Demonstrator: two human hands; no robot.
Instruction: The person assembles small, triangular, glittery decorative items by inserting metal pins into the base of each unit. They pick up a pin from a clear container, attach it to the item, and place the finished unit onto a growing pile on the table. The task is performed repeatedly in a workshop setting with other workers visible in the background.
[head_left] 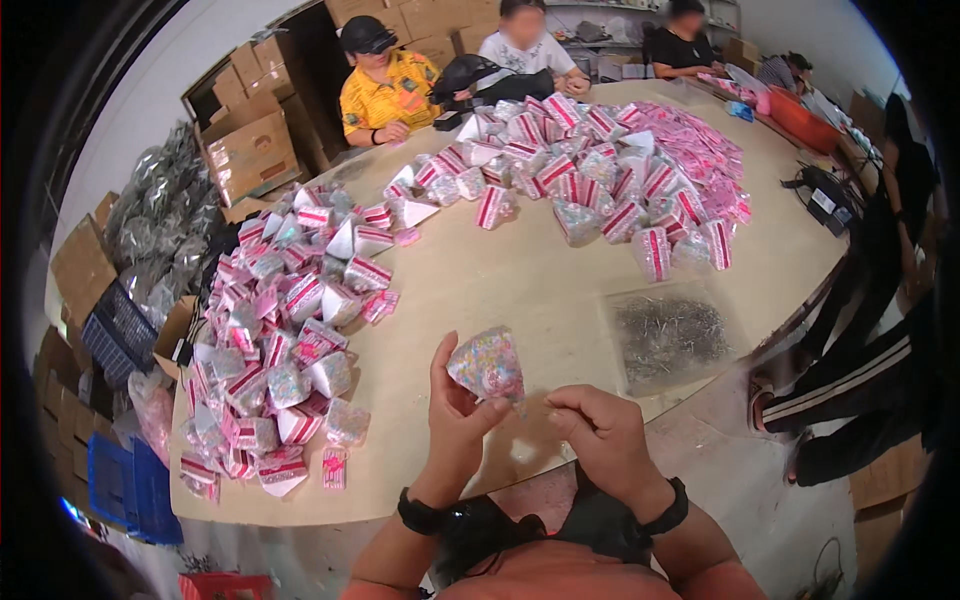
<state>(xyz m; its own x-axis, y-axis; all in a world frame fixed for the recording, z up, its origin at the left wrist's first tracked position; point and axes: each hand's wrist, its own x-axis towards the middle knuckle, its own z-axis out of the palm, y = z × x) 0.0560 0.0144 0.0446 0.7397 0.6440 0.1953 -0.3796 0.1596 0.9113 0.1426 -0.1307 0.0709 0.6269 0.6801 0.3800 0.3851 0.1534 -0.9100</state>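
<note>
My left hand (455, 432) grips a small clear bag (487, 362) filled with tiny multicoloured pieces, holding it above the near part of the table. The bag's narrow pink end points toward my right hand. A short gap to the right of the bag, my right hand (606, 432) has its thumb and forefinger pinched together; anything between them is too small to make out. Beyond my right hand lies a shallow clear tray (612, 352) with many thin dark and silvery slivers in it. One pink tag (334, 468) lies flat near the table's front edge at the left.
Heaped pink-and-white labelled bags (290, 350) cover the table's left side. Another heap (590, 175) spreads across the far side, beside flat pink packets (690, 145). People sit across the table; a person in striped trousers (850, 380) stands at the right. Blue crates (130, 480) and cartons stand left.
</note>
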